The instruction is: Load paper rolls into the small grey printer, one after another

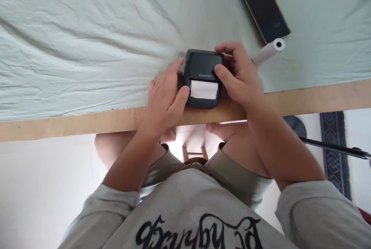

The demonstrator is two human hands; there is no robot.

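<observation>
A small black receipt printer (204,65) sits at the table's near edge, lid down. A short strip of white paper (204,90) shows at its front. My left hand (166,96) lies along the printer's left side, thumb against the front corner and fingers reaching behind the edge. On the other side, my right hand (239,73) grips the printer, with the thumb on top of the lid and the fingers curled round the right rear corner. Just beyond that hand, a white paper roll (268,52) lies on the cloth.
A dark smartphone (265,11) rests at the upper right, close to the paper roll. Wrinkled pale green cloth (87,40) covers the table, whose bare wooden edge (72,124) runs along the front. Below on the right are a black pole (333,146) and a dark patterned rug (334,152).
</observation>
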